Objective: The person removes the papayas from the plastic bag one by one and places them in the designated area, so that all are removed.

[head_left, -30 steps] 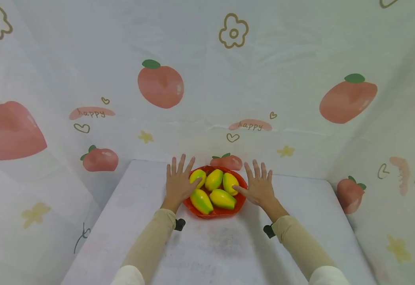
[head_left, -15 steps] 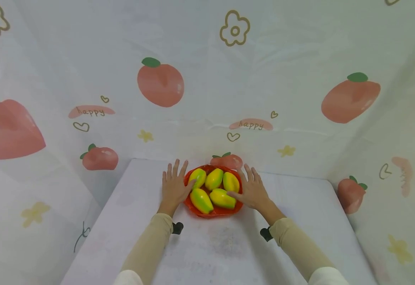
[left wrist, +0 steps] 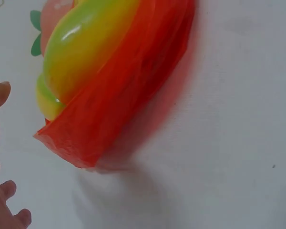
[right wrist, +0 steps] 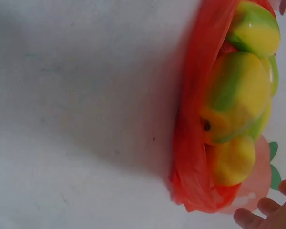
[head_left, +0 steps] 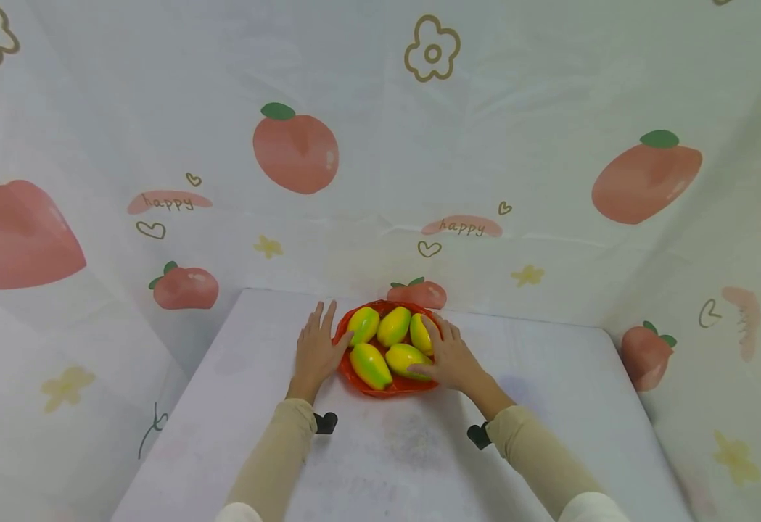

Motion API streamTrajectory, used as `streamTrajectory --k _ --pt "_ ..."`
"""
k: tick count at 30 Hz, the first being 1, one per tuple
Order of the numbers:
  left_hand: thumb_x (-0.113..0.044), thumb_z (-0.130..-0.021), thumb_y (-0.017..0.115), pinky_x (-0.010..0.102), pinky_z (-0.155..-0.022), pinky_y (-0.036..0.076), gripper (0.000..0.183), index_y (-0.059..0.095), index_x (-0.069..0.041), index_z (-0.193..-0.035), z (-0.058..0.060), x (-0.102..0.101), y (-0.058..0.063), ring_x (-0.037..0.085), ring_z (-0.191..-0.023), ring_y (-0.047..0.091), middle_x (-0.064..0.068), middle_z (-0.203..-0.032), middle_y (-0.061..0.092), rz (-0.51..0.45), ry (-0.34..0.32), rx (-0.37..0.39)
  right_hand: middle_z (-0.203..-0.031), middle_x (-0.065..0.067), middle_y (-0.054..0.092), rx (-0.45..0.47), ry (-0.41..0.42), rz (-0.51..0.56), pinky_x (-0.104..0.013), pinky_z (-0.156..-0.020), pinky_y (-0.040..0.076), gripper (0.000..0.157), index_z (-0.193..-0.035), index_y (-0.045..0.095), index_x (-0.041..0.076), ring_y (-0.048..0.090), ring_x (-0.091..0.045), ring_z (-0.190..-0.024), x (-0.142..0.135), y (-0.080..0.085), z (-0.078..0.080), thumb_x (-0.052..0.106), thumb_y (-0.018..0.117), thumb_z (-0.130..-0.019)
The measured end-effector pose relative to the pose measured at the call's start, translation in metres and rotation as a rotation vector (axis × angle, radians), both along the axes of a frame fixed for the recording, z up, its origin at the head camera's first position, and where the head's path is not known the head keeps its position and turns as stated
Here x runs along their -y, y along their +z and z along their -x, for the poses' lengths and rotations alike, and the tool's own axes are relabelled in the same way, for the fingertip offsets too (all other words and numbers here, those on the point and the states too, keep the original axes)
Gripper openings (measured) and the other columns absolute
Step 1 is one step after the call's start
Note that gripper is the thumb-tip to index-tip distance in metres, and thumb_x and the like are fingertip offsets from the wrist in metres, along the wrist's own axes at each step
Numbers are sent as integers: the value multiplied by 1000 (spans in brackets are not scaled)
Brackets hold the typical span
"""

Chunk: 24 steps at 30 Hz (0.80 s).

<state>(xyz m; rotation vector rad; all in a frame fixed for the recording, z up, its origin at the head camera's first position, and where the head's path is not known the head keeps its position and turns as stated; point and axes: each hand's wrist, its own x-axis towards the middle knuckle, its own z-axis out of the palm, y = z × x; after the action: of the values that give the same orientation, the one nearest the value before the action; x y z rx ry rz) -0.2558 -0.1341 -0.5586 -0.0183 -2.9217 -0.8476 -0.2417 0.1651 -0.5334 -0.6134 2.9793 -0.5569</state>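
Several glossy yellow-and-green fruits (head_left: 370, 366), papaya-like in shape, lie in an open red plastic bag (head_left: 380, 391) near the back of the table. My left hand (head_left: 315, 355) is at the bag's left side, fingers extended and thumb by the back-left fruit. My right hand (head_left: 455, 359) hovers over the bag's right side, fingers spread and slightly bent, covering part of the two right-hand fruits (head_left: 406, 359). In the left wrist view, my left hand (left wrist: 5, 205) appears apart from the bag (left wrist: 100, 119). Neither hand visibly grips anything.
The white table (head_left: 380, 464) extends in front of the bag and to both sides. Right behind it rises a white sheet (head_left: 380, 152) printed with fruit, flowers and hearts; more sheeting stands at left and right.
My right hand has moved left and lower, over the bag's right side, its spread fingers bending a little. My left hand has lowered beside the bag. The bag and fruits have stayed put.
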Motion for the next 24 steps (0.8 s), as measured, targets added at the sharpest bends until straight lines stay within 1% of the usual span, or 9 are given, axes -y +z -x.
streamTrajectory --k 5,9,12,15,19,22,24 --pt "-51 -101 52 65 -125 24 79 14 -26 -165 -2 -1 -8 44 -155 27 13 -172 15 -61 12 39 -168 -16 18 56 -10 63 -64 -112 45 110 -164 19 16 32 -45 -147 6 -4 -2 64 75 -82" --pt "-53 -101 51 66 -123 26 78 14 -28 -165 -5 -1 -14 42 -155 27 12 -172 16 -133 22 65 -169 -13 17 111 -17 79 -63 -113 45 107 -163 22 18 28 -44 -151 11 -5 -4 62 76 -81" --pt "-55 -101 50 68 -122 27 78 13 -31 -165 -5 1 -18 40 -156 26 11 -172 17 -178 22 72 -168 -14 18 128 -20 100 -62 -112 46 105 -162 25 18 28 -45 -151 13 -5 -7 58 78 -81" --pt "-53 -102 50 67 -123 26 76 13 -33 -165 -6 3 -21 38 -157 24 10 -172 17 -225 6 80 -165 -15 24 108 -18 126 -61 -110 48 102 -161 28 16 32 -45 -148 17 -6 -8 53 80 -82" --pt "-48 -102 53 63 -126 23 76 14 -31 -165 -8 7 -26 36 -158 22 11 -171 19 -311 -35 115 -158 -16 35 73 -11 157 -58 -109 50 98 -159 34 14 38 -41 -142 22 -10 -10 49 83 -81" --pt "-47 -102 55 60 -128 20 77 15 -29 -165 -9 7 -31 35 -159 20 10 -171 21 -381 -45 149 -154 -15 39 80 -13 170 -56 -109 52 95 -157 37 14 39 -37 -140 26 -13 -11 48 83 -81" --pt "-47 -102 55 60 -128 18 77 16 -27 -165 -9 7 -34 35 -159 20 11 -171 22 -423 -45 157 -151 -14 41 93 -13 175 -55 -108 53 93 -155 38 14 39 -35 -138 27 -14 -12 48 83 -81"
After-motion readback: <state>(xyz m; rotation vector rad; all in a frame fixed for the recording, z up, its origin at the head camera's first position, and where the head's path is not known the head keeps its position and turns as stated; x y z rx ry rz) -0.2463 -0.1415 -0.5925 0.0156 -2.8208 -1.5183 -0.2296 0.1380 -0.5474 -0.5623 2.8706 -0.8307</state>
